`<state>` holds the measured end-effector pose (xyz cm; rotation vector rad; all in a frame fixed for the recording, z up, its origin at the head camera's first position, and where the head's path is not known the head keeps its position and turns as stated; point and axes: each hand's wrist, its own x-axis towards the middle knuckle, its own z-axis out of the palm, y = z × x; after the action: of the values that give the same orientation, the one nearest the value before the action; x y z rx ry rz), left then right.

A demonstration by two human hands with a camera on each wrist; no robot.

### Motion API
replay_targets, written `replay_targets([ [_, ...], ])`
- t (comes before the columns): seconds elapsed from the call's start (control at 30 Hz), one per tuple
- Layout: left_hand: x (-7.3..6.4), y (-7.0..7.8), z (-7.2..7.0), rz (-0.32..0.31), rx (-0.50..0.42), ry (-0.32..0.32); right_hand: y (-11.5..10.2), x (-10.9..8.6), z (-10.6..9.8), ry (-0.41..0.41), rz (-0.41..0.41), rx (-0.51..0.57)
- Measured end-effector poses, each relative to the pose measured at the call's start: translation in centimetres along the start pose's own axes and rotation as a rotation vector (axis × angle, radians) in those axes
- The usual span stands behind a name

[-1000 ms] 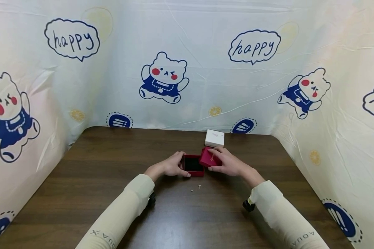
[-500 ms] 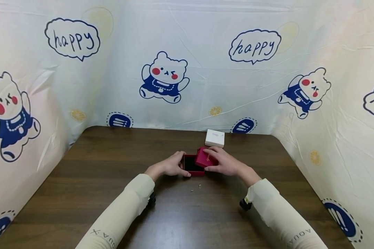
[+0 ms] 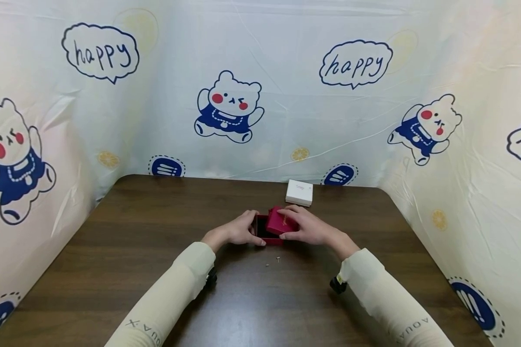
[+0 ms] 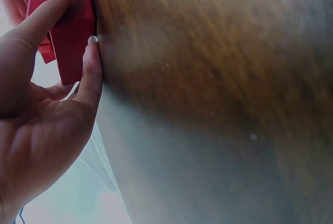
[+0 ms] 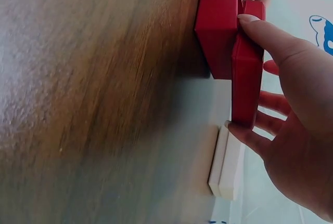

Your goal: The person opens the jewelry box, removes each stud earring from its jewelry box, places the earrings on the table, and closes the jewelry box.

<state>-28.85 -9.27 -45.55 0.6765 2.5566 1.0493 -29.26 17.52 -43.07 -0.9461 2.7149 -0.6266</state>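
Observation:
A small red box point(image 3: 275, 241) with a dark lining sits on the table. My left hand point(image 3: 241, 230) grips its left side, the thumb on the near wall and fingers round the far end, as the left wrist view shows. My right hand point(image 3: 309, 227) holds the red lid point(image 3: 281, 221), which bears gold marks, between thumb and fingers. That lid overhangs the box's right part, askew, and hides some of the lining. In the right wrist view the lid point(image 5: 246, 81) lies against the box's open side, shifted past its edge.
Behind the right hand stands a white box point(image 3: 299, 192). A tiny metal piece point(image 3: 278, 259), with a smaller speck point(image 3: 267, 264) beside it, lies on the wooden table point(image 3: 147, 241) in front of the red box. A printed curtain point(image 3: 286, 120) encloses the table's back and sides.
My right hand has moved left with the lid, from the box's right edge to over its right part. The left hand and the box have stayed in place.

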Motion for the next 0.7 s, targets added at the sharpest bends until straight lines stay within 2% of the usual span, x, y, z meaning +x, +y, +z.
replay_targets([
  [0.2, 0.1, -0.2, 0.0, 0.000, 0.031, 0.007, -0.4, 0.4, 0.2, -0.014, -0.021, 0.006],
  [0.7, 0.0, 0.0, 0.0, 0.007, 0.020, -0.002, -1.1, 1.5, 0.5, 0.010, -0.108, -0.060],
])
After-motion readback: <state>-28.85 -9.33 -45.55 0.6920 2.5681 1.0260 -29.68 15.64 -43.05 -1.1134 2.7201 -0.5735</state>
